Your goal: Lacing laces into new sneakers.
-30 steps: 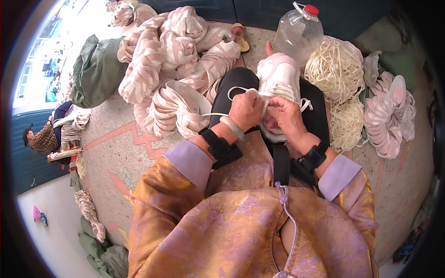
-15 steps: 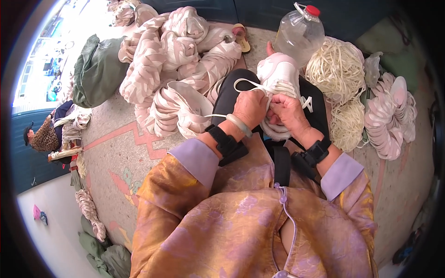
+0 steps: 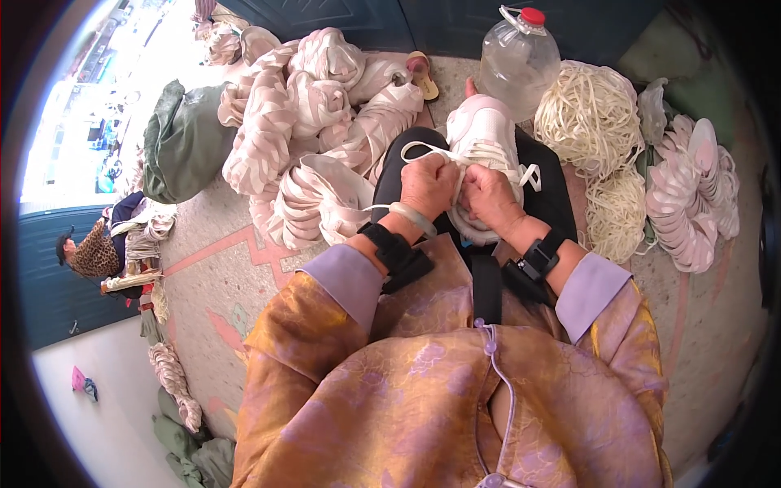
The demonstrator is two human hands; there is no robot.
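Note:
A pale pink and white shoe upper rests on my lap between my black-clad knees, its toe end pointing away from me. My left hand is closed on a cream shoelace, which loops out above the knuckles. A strand trails past the left wrist. Beside it, my right hand pinches the lace close to the upper's lacing rows; its fingertips are partly hidden. Another lace loop sticks out to the right of the upper.
Bundles of pale pink shoe pieces lie ahead to the left, near a green sack. At the right are a cream lace heap, a clear red-capped jug and another pink bundle. Another person sits far left.
My hands have drawn closer to the upper, and the right fingers have curled in more tightly. The lace loop by the left hand has become flatter. The whole view has shifted slightly.

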